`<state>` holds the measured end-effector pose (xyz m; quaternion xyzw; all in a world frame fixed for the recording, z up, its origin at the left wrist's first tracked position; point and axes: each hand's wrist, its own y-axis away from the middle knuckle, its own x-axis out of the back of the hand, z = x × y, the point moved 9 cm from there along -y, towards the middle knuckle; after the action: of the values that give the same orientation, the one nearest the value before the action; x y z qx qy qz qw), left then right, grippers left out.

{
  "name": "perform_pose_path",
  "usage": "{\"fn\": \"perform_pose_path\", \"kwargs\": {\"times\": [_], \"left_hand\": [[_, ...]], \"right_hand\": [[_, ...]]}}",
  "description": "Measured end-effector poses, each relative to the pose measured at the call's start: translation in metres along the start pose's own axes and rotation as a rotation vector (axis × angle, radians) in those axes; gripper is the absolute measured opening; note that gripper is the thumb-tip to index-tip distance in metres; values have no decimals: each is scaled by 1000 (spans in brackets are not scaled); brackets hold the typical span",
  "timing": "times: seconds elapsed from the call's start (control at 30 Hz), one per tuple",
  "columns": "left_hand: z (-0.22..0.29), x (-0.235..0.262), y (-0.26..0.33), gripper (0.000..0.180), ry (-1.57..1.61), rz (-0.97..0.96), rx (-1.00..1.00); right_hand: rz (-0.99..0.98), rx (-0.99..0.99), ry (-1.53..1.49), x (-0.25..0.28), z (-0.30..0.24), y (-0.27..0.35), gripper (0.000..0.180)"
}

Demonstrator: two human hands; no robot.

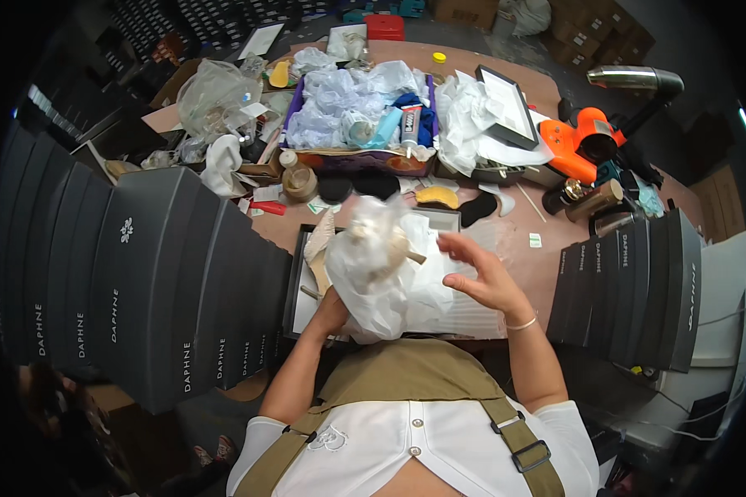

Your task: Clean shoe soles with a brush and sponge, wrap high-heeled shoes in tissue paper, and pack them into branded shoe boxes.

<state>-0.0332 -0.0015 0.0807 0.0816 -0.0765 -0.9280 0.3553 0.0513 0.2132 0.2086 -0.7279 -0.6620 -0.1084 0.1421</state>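
Note:
Sheets of white tissue paper (pixel 373 294) bunch up over a shallow dark shoebox (pixel 290 298) on the table in front of me. My left hand (pixel 333 313) is closed at the paper's left edge, its fingertips hidden by the paper. A pale, motion-blurred shoe (pixel 381 240) stands up out of the sheets, its heel toward the right. Another beige shoe (pixel 317 248) lies at the box's left side. To the right of the blurred shoe, my right hand (pixel 485 277) hovers open with its fingers spread, holding nothing.
Dark shoeboxes (pixel 157 273) stack high at my left, with more boxes (pixel 630 290) at my right. Behind the work spot stand a purple-edged box (pixel 360 161) of crumpled plastic, a jar (pixel 298 178) and a yellow pad (pixel 437 196). An orange tool (pixel 584 141) sits back right.

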Motion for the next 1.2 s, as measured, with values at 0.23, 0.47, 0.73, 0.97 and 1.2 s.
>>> {"fn": "perform_pose_path", "kwargs": {"times": [0.23, 0.47, 0.73, 0.97, 1.2], "left_hand": [[20, 47, 10, 36, -264, 176, 58], [110, -45, 2, 14, -1200, 311, -641], [-63, -133, -71, 40, -316, -267, -198], [-32, -86, -59, 70, 1159, 32, 211], [-13, -87, -23, 68, 1053, 155, 200]], "right_hand": [[145, -263, -423, 41, 41, 16, 42], [612, -60, -43, 73, 47, 60, 54], [754, -28, -126, 30, 29, 84, 61], [-178, -115, -227, -50, 14, 74, 65], [77, 146, 635, -76, 18, -19, 27]]}}
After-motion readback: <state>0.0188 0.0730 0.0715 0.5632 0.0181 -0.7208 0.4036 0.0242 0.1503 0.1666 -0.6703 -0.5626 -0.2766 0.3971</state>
